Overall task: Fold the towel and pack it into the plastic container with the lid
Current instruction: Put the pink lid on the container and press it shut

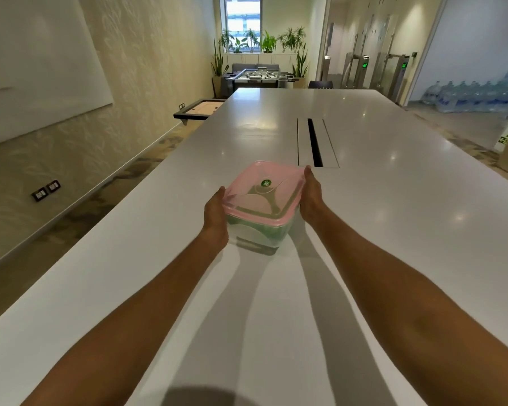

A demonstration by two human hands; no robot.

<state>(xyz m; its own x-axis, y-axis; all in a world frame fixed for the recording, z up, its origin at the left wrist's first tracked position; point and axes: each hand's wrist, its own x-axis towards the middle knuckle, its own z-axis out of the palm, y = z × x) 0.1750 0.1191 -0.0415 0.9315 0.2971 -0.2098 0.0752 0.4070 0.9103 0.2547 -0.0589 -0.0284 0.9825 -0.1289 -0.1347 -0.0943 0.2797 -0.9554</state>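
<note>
Two bare forearms reach forward over the white desk (393, 200), casting pale shadows on it. The left hand (216, 213) is pressed against the near-left side of the container (258, 230), fingers wrapped round the corner under the rim. The right hand (311, 194) clasps the opposite, far-right side, fingertips at the far corner of the lid (264, 191). So the container sits between the two hands, gripped by both; whether its base touches the desk or hangs just above it cannot be told, though a shadow lies right beneath it.

The container is clear plastic, and the pink, see-through lid is on top of it, with a small round green label near its middle. Through the wall below the rim shows the green towel (247, 227), packed inside.

Just beyond the right hand, a cable slot (314, 142) is set into the desk. Well beyond both hands, past the desk's far end, stands a foosball table (257, 76), with potted plants (269, 42) behind it under a window (242, 22). Far off to the right of the right hand, water bottles (475, 95) are stacked against a wall.
</note>
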